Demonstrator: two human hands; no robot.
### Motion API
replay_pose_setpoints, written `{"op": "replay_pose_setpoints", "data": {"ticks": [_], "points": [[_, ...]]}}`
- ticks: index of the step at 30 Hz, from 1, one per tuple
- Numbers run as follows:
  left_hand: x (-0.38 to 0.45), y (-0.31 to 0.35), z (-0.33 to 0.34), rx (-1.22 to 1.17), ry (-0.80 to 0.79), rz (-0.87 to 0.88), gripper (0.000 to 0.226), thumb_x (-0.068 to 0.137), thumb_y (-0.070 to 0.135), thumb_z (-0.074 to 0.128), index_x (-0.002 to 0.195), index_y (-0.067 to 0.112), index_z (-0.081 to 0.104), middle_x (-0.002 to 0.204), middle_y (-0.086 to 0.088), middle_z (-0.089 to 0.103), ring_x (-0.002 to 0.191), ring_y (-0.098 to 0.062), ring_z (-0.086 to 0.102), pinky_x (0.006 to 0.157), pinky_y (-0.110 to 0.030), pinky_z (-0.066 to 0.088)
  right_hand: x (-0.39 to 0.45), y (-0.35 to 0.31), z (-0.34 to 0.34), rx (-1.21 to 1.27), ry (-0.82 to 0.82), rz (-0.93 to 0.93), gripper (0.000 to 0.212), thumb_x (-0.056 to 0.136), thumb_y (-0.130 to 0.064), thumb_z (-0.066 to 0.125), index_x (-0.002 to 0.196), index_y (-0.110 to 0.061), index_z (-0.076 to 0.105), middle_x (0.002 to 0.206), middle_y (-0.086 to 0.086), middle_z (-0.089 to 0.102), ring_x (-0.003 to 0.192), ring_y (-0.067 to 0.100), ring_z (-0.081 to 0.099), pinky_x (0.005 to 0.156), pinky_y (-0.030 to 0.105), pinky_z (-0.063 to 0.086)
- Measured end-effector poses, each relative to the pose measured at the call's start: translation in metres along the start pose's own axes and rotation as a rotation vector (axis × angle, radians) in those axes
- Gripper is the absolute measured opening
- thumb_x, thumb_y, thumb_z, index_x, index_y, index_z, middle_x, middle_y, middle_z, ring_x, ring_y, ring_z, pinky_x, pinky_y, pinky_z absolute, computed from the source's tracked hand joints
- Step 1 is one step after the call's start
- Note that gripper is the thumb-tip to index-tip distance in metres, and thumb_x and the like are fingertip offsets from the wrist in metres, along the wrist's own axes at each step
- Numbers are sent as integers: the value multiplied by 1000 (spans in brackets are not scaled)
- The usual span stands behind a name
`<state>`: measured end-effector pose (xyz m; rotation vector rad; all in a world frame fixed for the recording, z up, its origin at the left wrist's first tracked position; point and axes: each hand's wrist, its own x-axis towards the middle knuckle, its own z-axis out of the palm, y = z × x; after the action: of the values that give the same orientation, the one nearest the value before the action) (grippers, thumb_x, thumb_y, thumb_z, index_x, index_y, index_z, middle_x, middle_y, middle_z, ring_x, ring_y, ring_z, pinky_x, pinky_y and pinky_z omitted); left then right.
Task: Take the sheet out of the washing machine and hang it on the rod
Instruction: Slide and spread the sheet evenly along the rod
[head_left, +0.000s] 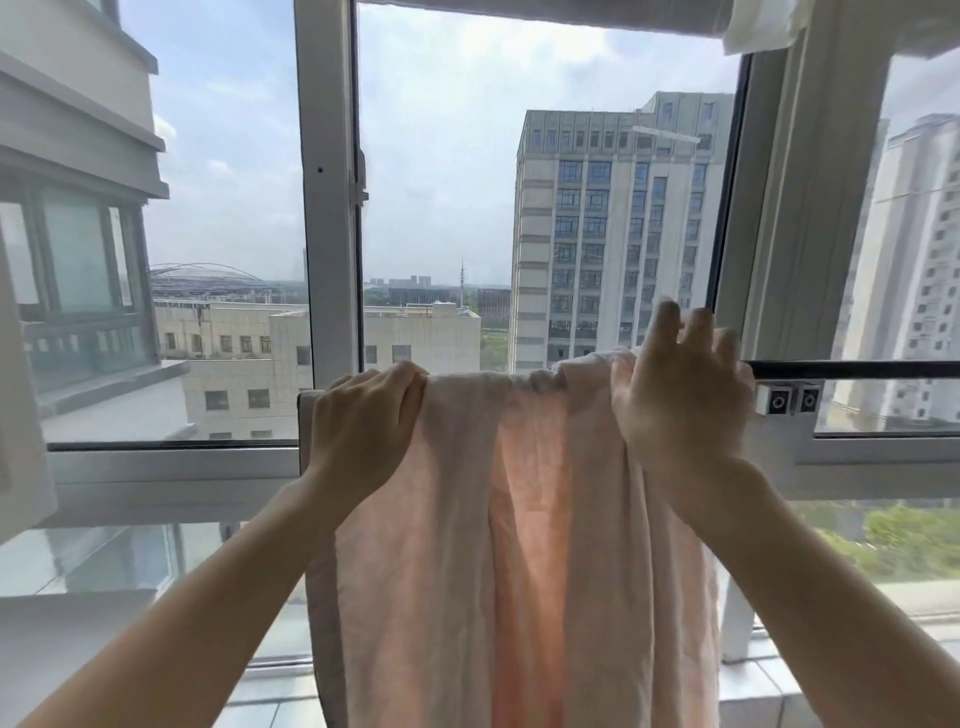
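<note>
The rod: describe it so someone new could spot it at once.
Find the big window frame; a dark rod runs level across it. The pale pink sheet drapes over it between the left hand and right hand. Unlike the white frame bars, it is thin and black.
</note>
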<state>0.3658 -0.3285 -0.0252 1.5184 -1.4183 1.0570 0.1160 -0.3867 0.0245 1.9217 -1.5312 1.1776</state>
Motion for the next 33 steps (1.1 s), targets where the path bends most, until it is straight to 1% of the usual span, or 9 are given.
{"op": "replay_pose_setpoints", "data": {"ticks": [3,5,8,15,21,25,28,31,33], "points": [[0,4,-4,-5,4,7,32,98,34,39,82,19,63,62,4,64,57,-22,61,58,-26,28,-3,-23,12,218,-29,-412,30,95,-31,55,119,-14,61,124,3,59,117,21,51,98,40,42],[-1,5,-6,-13,-4,-6,31,98,34,39,82,20,62,63,4,64,58,-23,61,58,-26,28,-4,-36,26,318,-117,-520,22,96,-31,55,107,-17,68,112,0,66,110,20,56,96,41,45],[-1,5,-7,-17,-9,-44,33,98,35,38,80,20,61,59,4,61,55,-21,60,56,-26,27,-6,-43,37,440,-121,-490,21,95,-33,56,100,-18,68,98,-2,68,92,19,62,84,40,50],[4,7,-7,-82,-23,-124,24,98,31,52,80,20,64,51,14,46,43,-11,45,46,-21,26,-5,-20,48,629,3,-453,11,90,-18,66,96,-11,72,90,-1,72,84,15,66,81,37,54],[7,6,-6,-87,-35,-177,24,100,30,48,85,18,62,56,6,58,46,-20,50,54,-30,42,23,-1,41,345,-10,-316,12,94,-11,53,91,-16,63,87,-3,64,72,16,57,68,23,37],[11,12,-4,-82,-27,-163,22,99,27,50,85,17,63,58,-2,63,49,-27,58,55,-33,46,34,26,36,221,71,-134,15,95,-22,47,85,-26,57,81,-8,64,67,21,63,63,36,54],[12,23,-5,-49,-37,-203,22,99,28,50,86,17,64,61,-4,66,54,-28,60,56,-31,39,43,30,31,220,-9,-94,15,92,-20,49,79,-23,55,71,-3,60,66,25,63,63,39,55],[15,26,-9,-52,-125,-241,21,97,33,50,88,22,66,68,2,69,61,-21,61,63,-33,48,40,19,22,234,-98,-259,13,92,-12,56,99,-19,64,92,4,65,90,24,63,71,34,50],[17,25,-14,-110,-208,-251,21,94,45,53,92,28,65,77,11,70,70,-14,63,70,-31,47,32,5,20,378,-167,-493,22,91,-12,60,111,-16,64,108,4,66,112,18,55,89,32,48]]}}
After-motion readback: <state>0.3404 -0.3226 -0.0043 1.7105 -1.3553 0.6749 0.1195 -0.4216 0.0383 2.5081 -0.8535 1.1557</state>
